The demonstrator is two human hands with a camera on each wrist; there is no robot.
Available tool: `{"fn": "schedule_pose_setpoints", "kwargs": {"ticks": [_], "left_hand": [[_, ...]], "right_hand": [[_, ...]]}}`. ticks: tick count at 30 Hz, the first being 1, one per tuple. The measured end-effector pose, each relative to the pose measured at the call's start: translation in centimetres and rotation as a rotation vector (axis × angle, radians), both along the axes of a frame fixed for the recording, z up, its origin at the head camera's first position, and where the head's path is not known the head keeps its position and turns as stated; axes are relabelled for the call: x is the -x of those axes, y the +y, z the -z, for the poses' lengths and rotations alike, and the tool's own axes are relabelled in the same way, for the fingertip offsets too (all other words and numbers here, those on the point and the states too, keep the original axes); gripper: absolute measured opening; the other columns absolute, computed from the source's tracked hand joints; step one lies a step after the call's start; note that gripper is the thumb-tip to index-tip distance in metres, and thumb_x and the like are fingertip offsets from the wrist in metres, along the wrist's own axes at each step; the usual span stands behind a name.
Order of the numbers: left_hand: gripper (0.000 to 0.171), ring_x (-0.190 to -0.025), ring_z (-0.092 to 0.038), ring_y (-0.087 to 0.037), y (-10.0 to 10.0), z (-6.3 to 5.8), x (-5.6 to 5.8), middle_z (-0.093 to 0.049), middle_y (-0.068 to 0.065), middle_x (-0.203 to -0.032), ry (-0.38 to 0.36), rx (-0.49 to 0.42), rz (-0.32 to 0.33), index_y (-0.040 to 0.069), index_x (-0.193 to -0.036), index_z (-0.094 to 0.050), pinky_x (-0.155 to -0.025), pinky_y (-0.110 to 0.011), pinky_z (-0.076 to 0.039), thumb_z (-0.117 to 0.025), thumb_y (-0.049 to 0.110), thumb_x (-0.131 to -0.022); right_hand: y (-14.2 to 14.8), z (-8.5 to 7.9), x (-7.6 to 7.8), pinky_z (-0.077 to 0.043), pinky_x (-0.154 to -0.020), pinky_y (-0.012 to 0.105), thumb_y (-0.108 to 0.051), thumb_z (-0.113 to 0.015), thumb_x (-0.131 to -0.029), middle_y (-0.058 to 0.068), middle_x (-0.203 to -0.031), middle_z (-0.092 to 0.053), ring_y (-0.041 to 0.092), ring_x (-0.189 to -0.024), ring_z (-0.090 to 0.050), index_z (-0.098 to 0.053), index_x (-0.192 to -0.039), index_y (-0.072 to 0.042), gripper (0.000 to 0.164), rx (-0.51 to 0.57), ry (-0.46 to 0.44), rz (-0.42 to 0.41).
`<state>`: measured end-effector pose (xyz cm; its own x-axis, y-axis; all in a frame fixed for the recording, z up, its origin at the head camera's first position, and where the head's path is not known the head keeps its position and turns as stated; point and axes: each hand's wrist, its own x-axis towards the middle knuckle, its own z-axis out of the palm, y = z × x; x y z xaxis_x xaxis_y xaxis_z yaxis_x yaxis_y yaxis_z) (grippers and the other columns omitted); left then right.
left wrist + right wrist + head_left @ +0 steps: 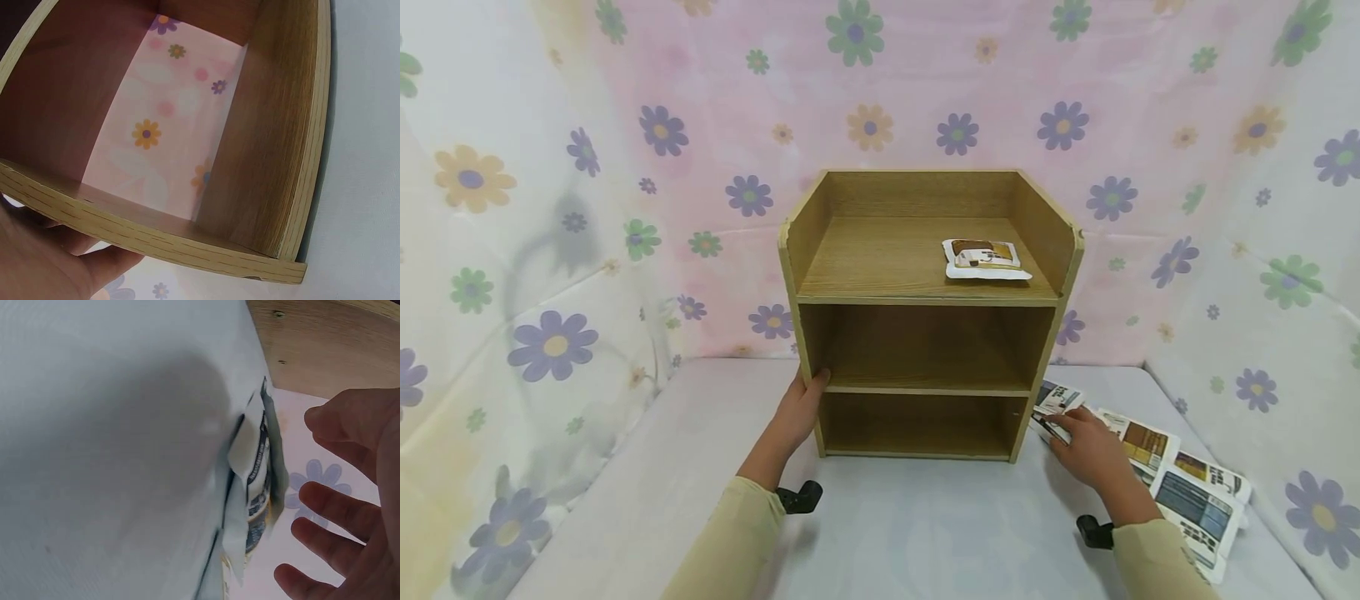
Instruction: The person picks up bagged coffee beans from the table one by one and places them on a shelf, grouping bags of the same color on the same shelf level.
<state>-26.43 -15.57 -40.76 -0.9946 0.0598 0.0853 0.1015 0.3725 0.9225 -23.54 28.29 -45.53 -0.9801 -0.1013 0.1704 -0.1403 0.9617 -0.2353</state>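
Note:
A small wooden shelf unit point(925, 302) with an open top and two lower compartments stands upright on the table. My left hand point(799, 408) grips its left side panel, thumb at the front edge and fingers along the outer face. In the left wrist view the fingers point(112, 262) lie against the outside of that panel point(144, 231). To the right of the unit, my right hand point(1088, 447) hovers with spread fingers over flat printed packets point(1060, 395). The right wrist view shows these packets point(256, 475) apart from the fingers.
One white and brown packet point(985, 260) lies on the shelf's top surface, toward the right. More packets point(1198, 508) overlap on the table point(910, 525) at the right. Flowered cloth point(910, 83) hangs behind and on both sides.

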Motion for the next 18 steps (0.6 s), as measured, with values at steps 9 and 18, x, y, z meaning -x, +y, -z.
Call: {"fn": "schedule_pose_setpoints", "kwargs": {"ticks": [9,18], "left_hand": [[0.066,-0.140,-0.034,-0.042,-0.1,0.2,0.1,-0.028,-0.020,-0.155,-0.004,-0.004,0.015,0.017,-0.157,-0.008,-0.114,-0.060,-0.024,-0.031,0.048,-0.103],[0.065,-0.140,-0.034,-0.040,0.0,0.1,-0.1,-0.029,-0.018,-0.155,-0.001,-0.013,0.016,0.019,-0.156,-0.009,-0.114,-0.060,-0.025,-0.031,0.049,-0.102]], "right_hand": [[-0.2,0.3,0.3,-0.049,-0.081,0.060,-0.021,-0.063,-0.088,0.026,-0.116,-0.058,0.045,-0.101,-0.057,-0.065,-0.123,-0.006,0.038,0.004,-0.074,0.025],[-0.2,1.3,1.1,-0.046,-0.082,0.065,-0.023,-0.060,-0.088,0.028,-0.121,-0.054,0.047,-0.105,-0.053,-0.062,-0.126,-0.004,0.043,-0.018,-0.100,0.066]]}}
